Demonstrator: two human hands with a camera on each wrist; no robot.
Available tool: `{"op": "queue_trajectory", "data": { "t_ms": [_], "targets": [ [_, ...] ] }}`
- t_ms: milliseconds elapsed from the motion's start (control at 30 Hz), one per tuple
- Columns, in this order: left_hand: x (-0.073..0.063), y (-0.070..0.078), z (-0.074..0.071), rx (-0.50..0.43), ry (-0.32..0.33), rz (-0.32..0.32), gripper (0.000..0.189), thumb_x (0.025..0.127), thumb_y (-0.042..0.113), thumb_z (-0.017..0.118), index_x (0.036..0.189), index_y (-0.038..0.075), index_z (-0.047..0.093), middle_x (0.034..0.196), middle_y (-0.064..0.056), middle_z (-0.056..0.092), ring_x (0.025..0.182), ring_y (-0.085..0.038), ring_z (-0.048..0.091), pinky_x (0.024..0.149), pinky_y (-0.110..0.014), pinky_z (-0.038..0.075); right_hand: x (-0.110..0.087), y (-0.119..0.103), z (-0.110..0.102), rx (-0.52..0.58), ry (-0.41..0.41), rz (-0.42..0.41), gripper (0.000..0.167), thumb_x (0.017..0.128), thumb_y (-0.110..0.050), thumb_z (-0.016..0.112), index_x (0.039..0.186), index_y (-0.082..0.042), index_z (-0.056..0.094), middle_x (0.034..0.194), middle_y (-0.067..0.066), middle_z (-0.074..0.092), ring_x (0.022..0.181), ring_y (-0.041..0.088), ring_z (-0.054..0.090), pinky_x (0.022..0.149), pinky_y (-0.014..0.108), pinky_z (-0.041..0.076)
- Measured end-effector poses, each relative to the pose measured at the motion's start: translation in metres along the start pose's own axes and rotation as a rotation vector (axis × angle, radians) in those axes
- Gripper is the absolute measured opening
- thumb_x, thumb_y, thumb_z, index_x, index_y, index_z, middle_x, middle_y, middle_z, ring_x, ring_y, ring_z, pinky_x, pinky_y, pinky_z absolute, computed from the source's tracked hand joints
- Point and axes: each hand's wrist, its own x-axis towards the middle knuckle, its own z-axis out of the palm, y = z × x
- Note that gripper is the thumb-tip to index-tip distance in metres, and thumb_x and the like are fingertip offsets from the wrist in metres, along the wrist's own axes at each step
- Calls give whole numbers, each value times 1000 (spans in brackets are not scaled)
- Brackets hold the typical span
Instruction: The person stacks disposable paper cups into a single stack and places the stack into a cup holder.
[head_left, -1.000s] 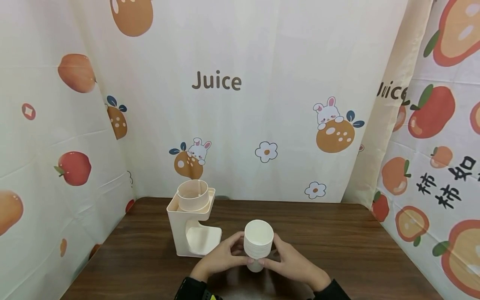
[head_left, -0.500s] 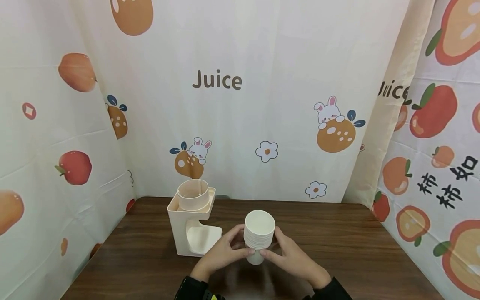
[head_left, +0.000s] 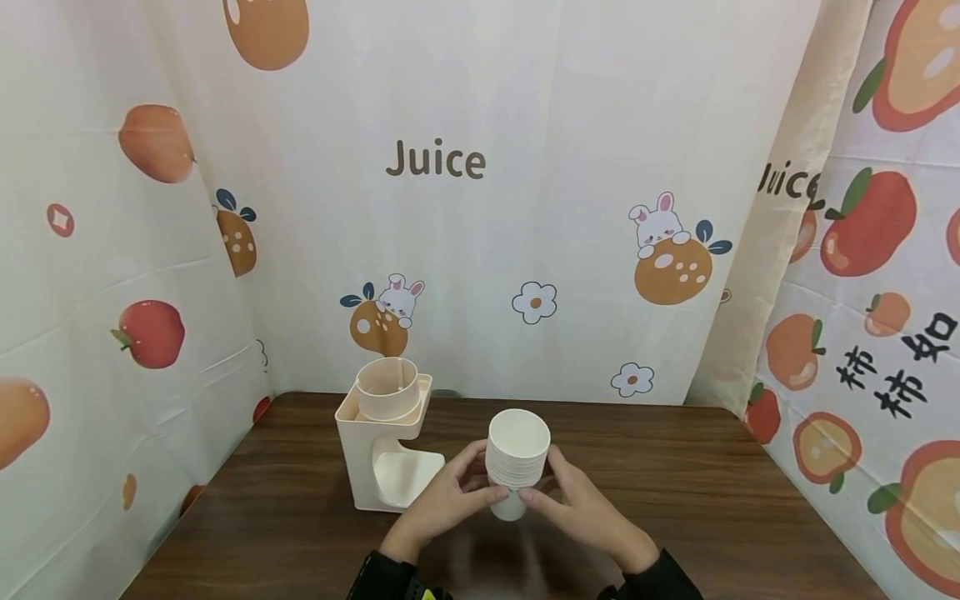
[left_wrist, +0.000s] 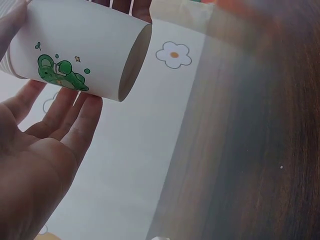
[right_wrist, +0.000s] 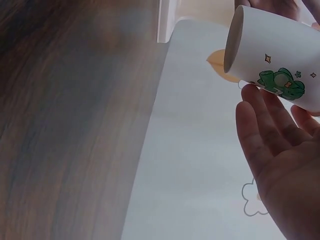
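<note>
A stack of white paper cups (head_left: pixel 517 454) is held between both hands in the middle of the head view, mouths facing up and the rims layered below the top. My left hand (head_left: pixel 450 500) grips its left side and my right hand (head_left: pixel 581 508) its right side, thumbs in front near the lower part. In the left wrist view, the lowest cup (left_wrist: pixel 90 45) shows a green cartoon print, with fingertips right at its side. The right wrist view shows a similar print on the cup (right_wrist: pixel 275 55), the curved fingers of the right hand along it.
On the left of the brown wooden table (head_left: pixel 675 475) stands a cream holder (head_left: pixel 360 458) with a round cup-like container (head_left: pixel 386 400) at its top and a low shelf at its right. Printed curtains (head_left: pixel 480 250) enclose the back and sides.
Both hands and the cup stack have risen in the head view, a little away from the table's front. The grip looks the same, and the holder stays put.
</note>
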Motion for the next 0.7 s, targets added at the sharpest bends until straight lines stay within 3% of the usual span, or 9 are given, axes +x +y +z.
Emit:
{"op": "queue_trajectory", "data": {
  "t_ms": [367, 700],
  "targets": [
    [0, 13, 2, 7, 54, 46, 58, 96, 23, 71, 148, 22, 45, 133, -7, 58, 124, -23, 55, 103, -39, 43, 6, -5, -1, 25, 43, -26, 57, 101, -13, 61, 150, -16, 32, 123, -2, 57, 105, 16, 58, 82, 35, 53],
    [-2, 31, 5, 34, 134, 83, 57, 96, 21, 71, 146, 22, 46, 128, -7, 59, 117, -23, 58, 99, -36, 46, 16, -14, -2, 33, 77, -96, 55, 102, -10, 57, 151, -19, 33, 126, -1, 56, 101, 16, 59, 82, 35, 52]
  ]
}}
